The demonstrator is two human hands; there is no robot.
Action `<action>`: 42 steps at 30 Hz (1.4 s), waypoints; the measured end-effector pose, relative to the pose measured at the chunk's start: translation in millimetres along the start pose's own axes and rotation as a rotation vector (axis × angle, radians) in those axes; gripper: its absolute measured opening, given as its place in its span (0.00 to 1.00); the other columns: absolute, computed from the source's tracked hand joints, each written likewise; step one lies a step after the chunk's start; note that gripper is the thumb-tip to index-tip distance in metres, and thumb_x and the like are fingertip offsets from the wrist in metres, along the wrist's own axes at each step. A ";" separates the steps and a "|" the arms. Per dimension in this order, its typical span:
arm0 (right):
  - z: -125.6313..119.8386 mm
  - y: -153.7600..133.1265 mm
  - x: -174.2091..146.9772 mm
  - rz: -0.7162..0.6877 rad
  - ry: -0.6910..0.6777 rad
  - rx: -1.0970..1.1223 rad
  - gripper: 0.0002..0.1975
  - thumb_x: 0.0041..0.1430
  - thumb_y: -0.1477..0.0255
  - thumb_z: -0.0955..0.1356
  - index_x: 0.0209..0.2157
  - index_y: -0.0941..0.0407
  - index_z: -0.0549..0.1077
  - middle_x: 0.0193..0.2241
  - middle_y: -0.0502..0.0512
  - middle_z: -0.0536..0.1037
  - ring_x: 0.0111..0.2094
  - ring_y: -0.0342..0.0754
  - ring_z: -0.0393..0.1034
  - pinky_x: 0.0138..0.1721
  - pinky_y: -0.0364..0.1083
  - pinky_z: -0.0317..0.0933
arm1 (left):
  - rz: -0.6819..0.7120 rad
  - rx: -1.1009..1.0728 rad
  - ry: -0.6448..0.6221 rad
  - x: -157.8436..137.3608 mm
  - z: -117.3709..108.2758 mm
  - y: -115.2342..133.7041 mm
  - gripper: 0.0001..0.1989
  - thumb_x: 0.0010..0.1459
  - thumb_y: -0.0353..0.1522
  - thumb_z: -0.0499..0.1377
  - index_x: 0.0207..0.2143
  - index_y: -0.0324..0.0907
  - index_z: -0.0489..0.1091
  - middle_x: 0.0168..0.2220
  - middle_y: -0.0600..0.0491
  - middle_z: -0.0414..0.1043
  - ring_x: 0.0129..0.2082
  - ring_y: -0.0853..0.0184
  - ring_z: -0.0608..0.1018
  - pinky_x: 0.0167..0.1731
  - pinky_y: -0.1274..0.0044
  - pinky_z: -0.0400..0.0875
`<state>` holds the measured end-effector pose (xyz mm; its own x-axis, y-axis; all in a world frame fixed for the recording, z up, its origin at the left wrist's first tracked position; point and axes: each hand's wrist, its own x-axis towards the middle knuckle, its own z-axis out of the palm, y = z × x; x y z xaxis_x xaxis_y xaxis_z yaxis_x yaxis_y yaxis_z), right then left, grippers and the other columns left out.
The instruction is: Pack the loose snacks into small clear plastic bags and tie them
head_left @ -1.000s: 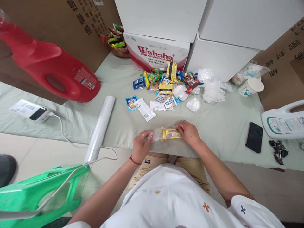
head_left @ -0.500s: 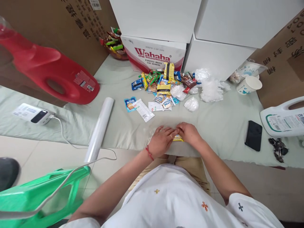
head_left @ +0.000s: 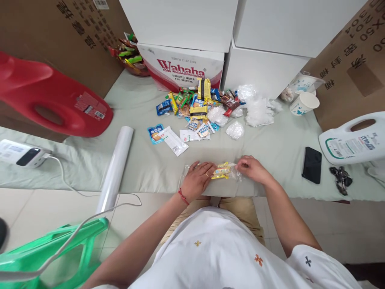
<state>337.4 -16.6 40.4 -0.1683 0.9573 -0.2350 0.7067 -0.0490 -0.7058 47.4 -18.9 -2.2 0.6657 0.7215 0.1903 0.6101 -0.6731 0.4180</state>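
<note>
Head view, left hand (head_left: 197,179) on yellow packet (head_left: 221,171), right hand (head_left: 253,169) near

Up at twelve o'clock, the Wahaha carton (head_left: 186,69) sits beneath a white box (head_left: 180,24); round at two, a paper cup (head_left: 303,104); at three, a black phone (head_left: 312,165), keys (head_left: 341,179) just beside it, and there's the white jug (head_left: 350,140); down at eight, a green stool (head_left: 27,255); nine, a white device (head_left: 19,154); ten, that red jug (head_left: 63,94)

A small yellow packet (head_left: 221,171) lies flat on the pale green cloth (head_left: 276,148), near its front edge, with its left part hidden. Clear plastic (head_left: 235,172), crumpled, extends past its right end.
</note>
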 end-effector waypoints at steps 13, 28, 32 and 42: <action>21.8 -19.5 -10.5 0.251 0.246 0.371 0.19 0.55 0.53 0.70 0.29 0.56 0.72 0.20 0.46 0.67 0.23 0.43 0.60 0.25 0.42 0.54 | 0.006 -0.002 -0.006 0.0 0.7 -0.8 0.23 0.72 0.33 0.47 0.67 0.50 0.63 0.62 0.47 0.72 0.63 0.60 0.70 0.68 0.56 0.50; 113.0 -75.4 -37.8 -0.176 0.262 -0.521 0.26 0.72 0.66 0.61 0.68 0.56 0.61 0.63 0.67 0.66 0.54 0.61 0.65 0.48 0.56 0.67 | -0.184 -0.382 0.235 -14.2 -8.6 -31.2 0.34 0.59 0.28 0.52 0.68 0.42 0.53 0.67 0.42 0.61 0.66 0.57 0.66 0.64 0.59 0.64; 110.4 -75.5 -39.9 -0.164 0.208 -0.602 0.26 0.73 0.63 0.60 0.69 0.49 0.60 0.64 0.63 0.65 0.52 0.60 0.66 0.44 0.55 0.66 | -0.351 -0.078 0.284 -31.5 -23.1 -38.5 0.22 0.59 0.30 0.56 0.57 0.44 0.69 0.68 0.42 0.58 0.70 0.46 0.56 0.64 0.48 0.58; 110.3 -79.4 -31.8 -0.129 0.229 -0.637 0.22 0.73 0.70 0.61 0.65 0.44 0.67 0.62 0.56 0.70 0.50 0.55 0.66 0.43 0.52 0.64 | -0.716 -0.242 -0.044 -34.7 -63.1 -8.5 0.08 0.63 0.36 0.52 0.33 0.44 0.68 0.30 0.49 0.74 0.30 0.61 0.76 0.31 0.72 0.68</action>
<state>210.8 -74.6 30.2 -0.1787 0.9837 0.0209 0.9686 0.1796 -0.1721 -8.0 -28.0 43.6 0.1625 0.9584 -0.2348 0.7917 0.0153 0.6107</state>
